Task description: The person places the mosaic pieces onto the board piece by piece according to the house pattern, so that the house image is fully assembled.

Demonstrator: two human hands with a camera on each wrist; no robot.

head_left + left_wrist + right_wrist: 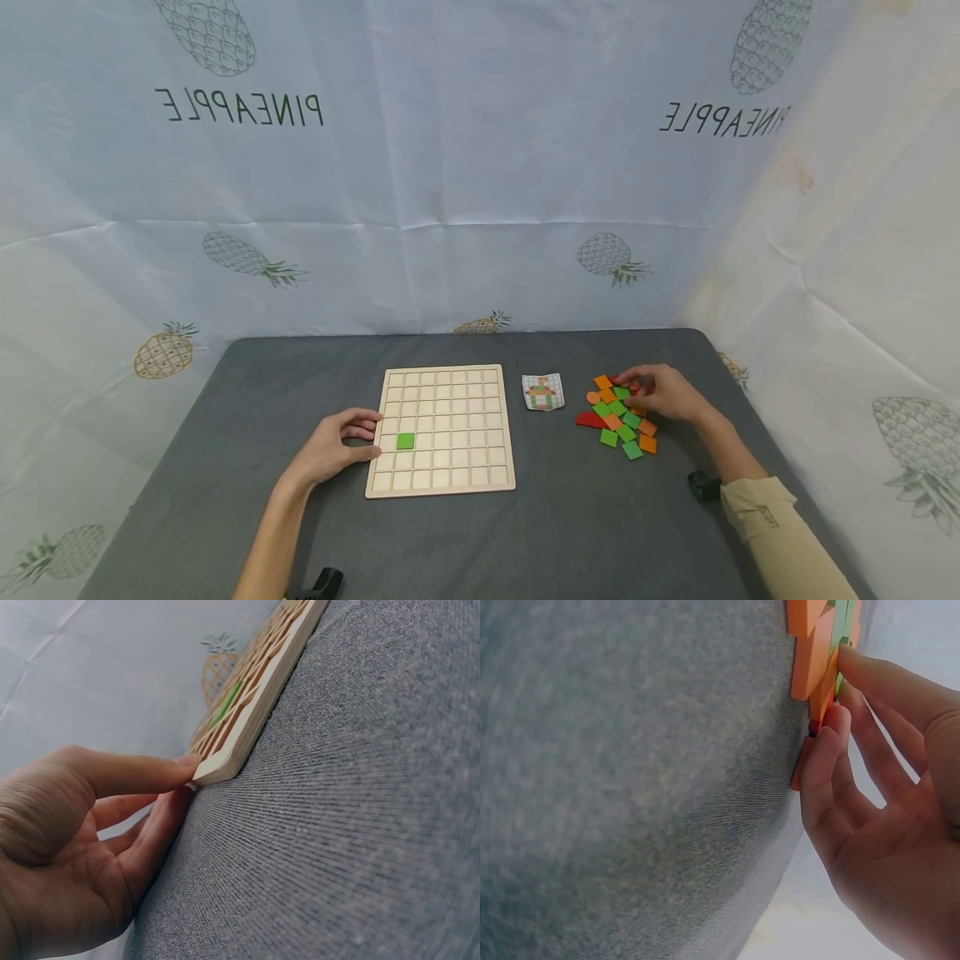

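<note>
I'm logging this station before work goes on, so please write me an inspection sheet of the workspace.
Surface: grey table with a fabric-like texture.
Job's things: wooden grid board with one green tile in a cell towards its left side; small picture card to its right; loose pile of red, orange and green pieces further right.
Clutter: nothing seen.
Hands: left hand grips the board's left edge; right hand is at the pile, its hold unclear.
Cables: nothing seen.
Surroundings: pale cloth with pineapple prints and mirrored lettering.
</note>
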